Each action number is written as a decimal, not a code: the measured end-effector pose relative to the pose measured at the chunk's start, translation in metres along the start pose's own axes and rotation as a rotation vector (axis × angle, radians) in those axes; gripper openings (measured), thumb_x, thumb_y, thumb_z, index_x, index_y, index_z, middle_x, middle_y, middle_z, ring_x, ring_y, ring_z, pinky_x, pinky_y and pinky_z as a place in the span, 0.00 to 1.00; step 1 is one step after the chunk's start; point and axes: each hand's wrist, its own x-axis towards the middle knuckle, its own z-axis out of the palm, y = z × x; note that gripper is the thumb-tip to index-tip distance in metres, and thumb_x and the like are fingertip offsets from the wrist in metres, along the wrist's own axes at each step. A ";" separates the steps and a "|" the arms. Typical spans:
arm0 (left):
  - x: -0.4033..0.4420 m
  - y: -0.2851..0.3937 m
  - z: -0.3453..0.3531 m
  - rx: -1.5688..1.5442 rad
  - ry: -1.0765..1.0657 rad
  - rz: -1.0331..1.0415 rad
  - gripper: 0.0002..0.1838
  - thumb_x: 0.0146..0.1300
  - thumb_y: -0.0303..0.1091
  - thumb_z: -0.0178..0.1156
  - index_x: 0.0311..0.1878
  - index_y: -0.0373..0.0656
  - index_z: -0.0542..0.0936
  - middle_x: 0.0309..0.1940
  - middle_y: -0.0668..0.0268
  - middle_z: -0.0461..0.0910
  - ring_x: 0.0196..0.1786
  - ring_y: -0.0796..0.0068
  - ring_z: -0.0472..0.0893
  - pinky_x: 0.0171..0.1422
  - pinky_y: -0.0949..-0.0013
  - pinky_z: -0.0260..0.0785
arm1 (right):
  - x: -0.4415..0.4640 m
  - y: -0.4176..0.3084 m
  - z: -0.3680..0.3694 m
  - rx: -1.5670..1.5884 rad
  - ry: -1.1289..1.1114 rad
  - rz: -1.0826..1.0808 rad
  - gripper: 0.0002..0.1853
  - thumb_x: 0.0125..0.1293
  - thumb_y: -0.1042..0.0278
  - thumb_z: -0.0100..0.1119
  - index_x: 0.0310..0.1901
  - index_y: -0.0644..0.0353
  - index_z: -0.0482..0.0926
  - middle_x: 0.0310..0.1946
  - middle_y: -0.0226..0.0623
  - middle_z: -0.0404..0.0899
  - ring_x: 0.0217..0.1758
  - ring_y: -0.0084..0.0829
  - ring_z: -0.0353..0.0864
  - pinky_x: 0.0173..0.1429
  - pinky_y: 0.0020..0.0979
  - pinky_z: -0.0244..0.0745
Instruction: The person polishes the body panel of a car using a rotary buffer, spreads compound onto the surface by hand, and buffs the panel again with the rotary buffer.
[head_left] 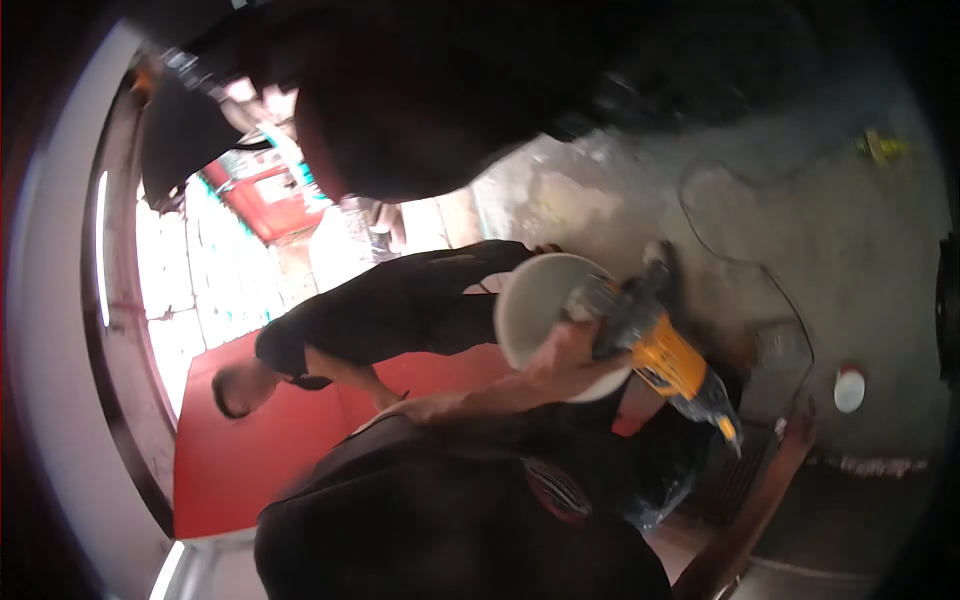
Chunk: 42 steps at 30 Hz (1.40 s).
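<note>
The view lies on its side, with the floor to the right. Neither of my hands can be made out. Close by, a person in a black shirt has one hand on a yellow-and-grey power polisher. Its large round white pad faces left of the hand. That person's other hand is low, by a small pale item too small to name. Another dark-clothed figure fills the top, its hands hidden in shadow.
Farther back stands a person in dark clothes, before a red panel. A thin cable curves over the concrete floor. A white round object and a yellow-green item lie there. Bright windows or a doorway show at left.
</note>
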 end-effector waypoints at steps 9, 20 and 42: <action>0.026 -0.010 0.019 0.116 -0.029 -0.165 0.21 0.65 0.38 0.69 0.54 0.34 0.79 0.35 0.56 0.84 0.40 0.74 0.83 0.45 0.62 0.75 | 0.174 0.220 -0.147 -0.285 0.469 0.372 0.45 0.63 0.50 0.71 0.72 0.69 0.61 0.63 0.62 0.70 0.64 0.54 0.73 0.70 0.53 0.65; 0.023 -0.040 0.028 0.163 -0.004 -0.285 0.20 0.63 0.42 0.69 0.49 0.35 0.80 0.32 0.58 0.83 0.35 0.71 0.84 0.41 0.61 0.75 | 0.181 0.197 -0.125 -0.673 0.593 0.042 0.37 0.71 0.48 0.59 0.73 0.63 0.61 0.69 0.57 0.60 0.72 0.52 0.61 0.73 0.53 0.62; 0.023 -0.018 0.039 0.237 -0.006 -0.372 0.17 0.62 0.37 0.71 0.50 0.39 0.81 0.32 0.61 0.84 0.36 0.75 0.83 0.43 0.64 0.76 | 0.227 0.256 -0.127 -1.239 0.652 -0.559 0.35 0.61 0.39 0.66 0.59 0.62 0.80 0.47 0.58 0.83 0.42 0.53 0.85 0.44 0.49 0.81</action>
